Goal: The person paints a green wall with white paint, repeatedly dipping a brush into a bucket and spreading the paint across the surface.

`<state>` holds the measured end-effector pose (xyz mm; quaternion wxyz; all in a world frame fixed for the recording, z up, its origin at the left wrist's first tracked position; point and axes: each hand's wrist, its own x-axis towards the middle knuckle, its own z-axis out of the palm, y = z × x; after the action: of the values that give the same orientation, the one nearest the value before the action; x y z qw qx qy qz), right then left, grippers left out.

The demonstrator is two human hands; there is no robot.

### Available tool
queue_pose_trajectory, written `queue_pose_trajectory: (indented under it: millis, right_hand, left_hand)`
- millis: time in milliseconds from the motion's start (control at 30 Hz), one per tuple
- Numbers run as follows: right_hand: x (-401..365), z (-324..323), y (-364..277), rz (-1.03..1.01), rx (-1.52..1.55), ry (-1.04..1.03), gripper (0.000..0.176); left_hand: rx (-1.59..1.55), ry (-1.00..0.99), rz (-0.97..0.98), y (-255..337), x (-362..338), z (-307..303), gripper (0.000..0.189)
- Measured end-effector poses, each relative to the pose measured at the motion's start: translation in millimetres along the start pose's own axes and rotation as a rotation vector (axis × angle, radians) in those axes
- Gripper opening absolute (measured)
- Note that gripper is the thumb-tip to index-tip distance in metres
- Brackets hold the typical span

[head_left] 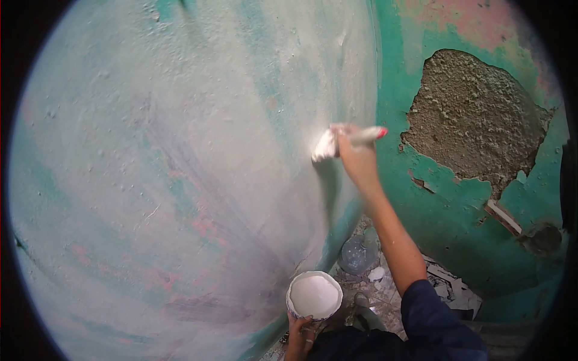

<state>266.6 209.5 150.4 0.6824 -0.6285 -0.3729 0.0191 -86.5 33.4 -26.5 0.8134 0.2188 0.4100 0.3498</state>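
Note:
My right hand [350,139] is closed around a paintbrush [326,147] with a pale, red-tipped handle. Its whitened bristles are at the wall [198,120], which carries streaky white paint over green and pink patches; slight blur hides whether they touch. Low in the view, my left hand [301,330] grips a round tub [315,295] by its near side. White paint fills much of the tub, and white is smeared on its rim.
The green wall [445,204] on the right has a large bare patch of rough plaster [475,114]. A greyish round container [359,253] stands on the littered floor near the corner. Broken debris [448,283] lies along the right wall's base.

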Motion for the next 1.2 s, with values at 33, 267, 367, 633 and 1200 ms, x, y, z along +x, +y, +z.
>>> queue_pose_trajectory:
  millis: [33,267,367,633,1200]
  right_hand:
    - [6,-2,-26,0.01,0.195,-0.008,0.026]
    - [-56,19,18,0.135,0.774,0.035,0.03]
    - [-125,35,98,0.337,0.846,0.13,0.032]
    - [-101,24,28,0.163,0.151,0.078,0.025]
    - [-145,38,57,0.315,0.668,0.083,0.032]
  left_hand:
    - [-0.01,0.017,-0.007,2,-2,-2,0.077]
    - [-0.124,-0.028,-0.007,5,-16,-25,0.078]
    - [-0.075,-0.051,-0.002,4,-21,-42,0.077]
    - [-0.086,-0.003,0.016,11,-46,-62,0.074]
    - [-0.186,0.021,0.174,-1,-60,-34,0.078]
